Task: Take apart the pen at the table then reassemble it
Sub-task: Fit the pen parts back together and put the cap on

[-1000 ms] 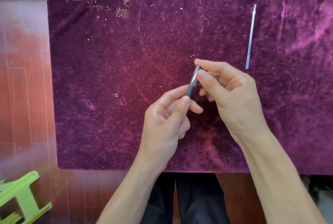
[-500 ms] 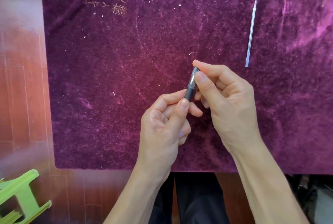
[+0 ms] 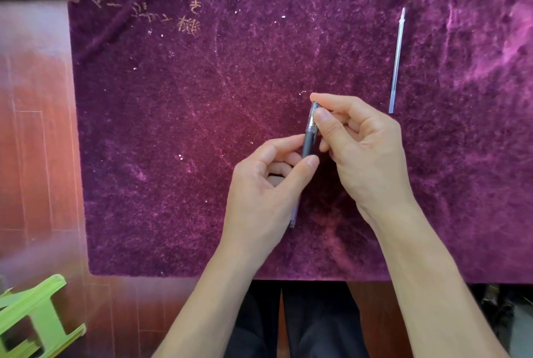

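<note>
Pen [image 3: 311, 133] held between left hand [image 3: 264, 187] and right hand [image 3: 364, 155], above cloth [image 3: 173, 127]. Refill [image 3: 397, 60] flat on cloth, right of and beyond hands, well apart.

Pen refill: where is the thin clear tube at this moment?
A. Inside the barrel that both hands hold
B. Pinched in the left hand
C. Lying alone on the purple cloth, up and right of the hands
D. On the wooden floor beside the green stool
C: the refill lies by itself on the purple cloth, beyond the right hand, touched by neither hand, while both hands grip the pen barrel.
</note>
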The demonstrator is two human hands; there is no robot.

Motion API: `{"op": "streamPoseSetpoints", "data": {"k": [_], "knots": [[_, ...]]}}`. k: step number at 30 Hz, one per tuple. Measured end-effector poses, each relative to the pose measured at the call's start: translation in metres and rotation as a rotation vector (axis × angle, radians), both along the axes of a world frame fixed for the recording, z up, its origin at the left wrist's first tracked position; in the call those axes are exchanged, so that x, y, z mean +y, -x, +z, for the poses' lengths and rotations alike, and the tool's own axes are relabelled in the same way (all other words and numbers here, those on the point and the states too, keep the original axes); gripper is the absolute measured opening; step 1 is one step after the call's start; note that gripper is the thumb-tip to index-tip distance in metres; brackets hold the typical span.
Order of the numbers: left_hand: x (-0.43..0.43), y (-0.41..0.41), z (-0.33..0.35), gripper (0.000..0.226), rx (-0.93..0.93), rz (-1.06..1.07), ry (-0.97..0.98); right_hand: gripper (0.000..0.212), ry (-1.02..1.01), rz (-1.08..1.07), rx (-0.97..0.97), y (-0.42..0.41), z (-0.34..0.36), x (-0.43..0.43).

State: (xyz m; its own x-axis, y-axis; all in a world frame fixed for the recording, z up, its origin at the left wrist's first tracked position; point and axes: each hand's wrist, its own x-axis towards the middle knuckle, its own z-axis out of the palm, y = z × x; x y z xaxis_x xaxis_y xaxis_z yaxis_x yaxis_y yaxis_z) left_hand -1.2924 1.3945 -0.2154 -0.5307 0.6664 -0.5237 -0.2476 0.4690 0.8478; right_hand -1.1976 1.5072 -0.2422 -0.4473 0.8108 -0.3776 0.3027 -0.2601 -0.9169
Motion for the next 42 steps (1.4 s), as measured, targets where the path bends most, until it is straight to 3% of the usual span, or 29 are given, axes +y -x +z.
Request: {"op": "streamPoseSetpoints", "data": {"k": [11,20,25,38,42], "knots": [[0.020,0.002,-0.001,0.022,0.181,-0.104,0.102,0.015,0.070,-0.082,-0.034,-0.015,-0.006,0.004],[0.069,0.041,0.012,0.013,0.467,-0.130,0.326,0.012,0.159,-0.104,-0.334,-0.070,0.014,-0.005],[0.104,0.057,0.017,0.019,0.609,-0.183,0.410,0.013,0.215,-0.106,-0.458,-0.087,0.023,-0.012],[0.114,0.051,0.033,0.043,0.561,-0.208,0.555,0.018,0.285,-0.065,-0.563,-0.125,0.049,-0.034],[0.085,0.051,0.066,0.035,0.481,-0.277,0.557,0.015,0.287,-0.082,-0.565,-0.133,0.083,-0.031]]}}
